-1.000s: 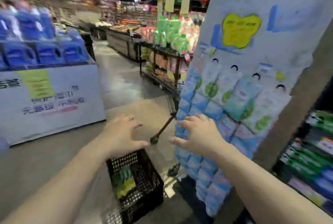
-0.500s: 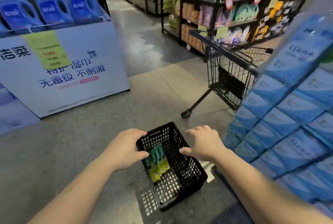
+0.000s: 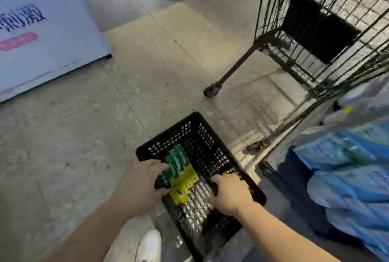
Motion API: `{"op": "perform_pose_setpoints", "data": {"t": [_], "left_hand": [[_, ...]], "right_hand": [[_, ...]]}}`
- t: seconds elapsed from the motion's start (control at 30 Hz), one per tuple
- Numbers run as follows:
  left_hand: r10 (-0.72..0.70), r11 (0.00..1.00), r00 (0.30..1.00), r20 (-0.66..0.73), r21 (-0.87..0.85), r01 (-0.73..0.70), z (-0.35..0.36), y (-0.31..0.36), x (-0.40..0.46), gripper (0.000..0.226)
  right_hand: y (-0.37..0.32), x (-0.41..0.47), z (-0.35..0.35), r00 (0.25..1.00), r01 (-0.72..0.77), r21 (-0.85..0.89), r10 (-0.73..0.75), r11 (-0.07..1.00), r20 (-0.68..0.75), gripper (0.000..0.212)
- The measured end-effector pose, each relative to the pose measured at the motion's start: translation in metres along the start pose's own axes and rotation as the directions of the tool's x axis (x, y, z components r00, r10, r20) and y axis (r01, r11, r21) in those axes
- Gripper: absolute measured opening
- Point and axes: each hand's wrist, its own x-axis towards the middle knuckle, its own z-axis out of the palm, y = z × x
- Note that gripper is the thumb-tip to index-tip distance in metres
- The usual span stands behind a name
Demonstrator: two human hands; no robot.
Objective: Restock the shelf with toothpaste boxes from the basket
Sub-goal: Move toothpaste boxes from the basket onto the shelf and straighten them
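A black perforated plastic basket (image 3: 195, 133) stands on the floor in front of me. Several green and yellow toothpaste boxes (image 3: 181, 169) lie inside it against its left wall. My left hand (image 3: 141, 186) grips the basket's left rim, fingers curled over the edge beside the boxes. My right hand (image 3: 230, 195) holds the right rim, its fingertips curled down into the basket. The fingertips are blurred. No shelf with toothpaste shows in this view.
A black wire shopping cart (image 3: 315, 36) stands close at the upper right, one wheel (image 3: 211, 91) on the floor. Stacked blue packs (image 3: 347, 169) crowd the right side. A white display stand (image 3: 42, 40) is at the left. My white shoe (image 3: 149, 245) is below.
My view tilted down from the aisle to the floor. Both hands dropped from above the basket onto it and now hold its two rims.
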Motion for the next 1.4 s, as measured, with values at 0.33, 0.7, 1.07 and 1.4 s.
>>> {"op": "perform_pose_setpoints", "data": {"t": [0.33,0.7,1.07,1.4], "left_hand": [[0.152,0.979,0.978,0.143,0.113,-0.169,0.094,-0.107,0.127,0.061],[0.276,0.907,0.939,0.205,0.268,-0.325,0.177,-0.144,0.220,0.063],[0.250,0.912,0.948,0.198,0.282,-0.299,0.182,-0.161,0.236,0.065],[0.255,0.914,0.951,0.173,0.279,-0.296,0.174,-0.161,0.226,0.062]], "right_hand": [[-0.027,0.146,0.175,0.962,-0.218,0.255,0.164,0.942,0.216,0.057],[-0.022,0.247,0.297,0.950,-0.287,0.381,0.210,0.879,0.231,0.055],[-0.030,0.269,0.299,0.914,-0.343,0.366,0.218,0.865,0.341,0.039],[-0.026,0.278,0.280,0.841,-0.459,0.574,0.122,0.678,0.528,0.079]]}}
